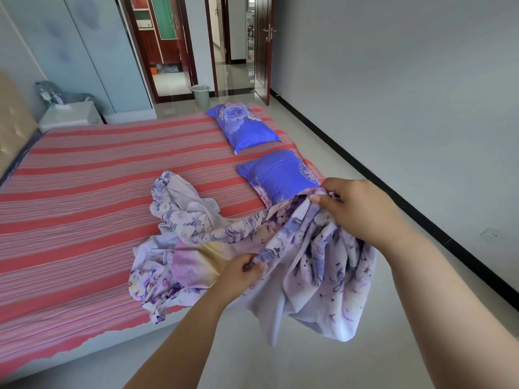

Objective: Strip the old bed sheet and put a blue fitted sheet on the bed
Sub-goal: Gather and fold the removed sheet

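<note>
A crumpled pale sheet with purple flower print (196, 228) lies bunched at the near edge of the bed and hangs over the floor. My right hand (362, 211) grips a gathered fold of it, lifted above the bed's edge. My left hand (238, 273) pinches another fold lower down, near the mattress side. The bed (84, 192) is covered by a red and pink striped cloth that lies flat. Two blue flowered pillows, one far (244, 124) and one near (278, 175), lie along the bed's right side.
A white nightstand (70, 115) stands beyond the bed by the padded headboard (14, 122). A pale green bin (201, 94) sits near the open doorway. Grey floor runs along the bed's right side to a wall with a black skirting (393, 192).
</note>
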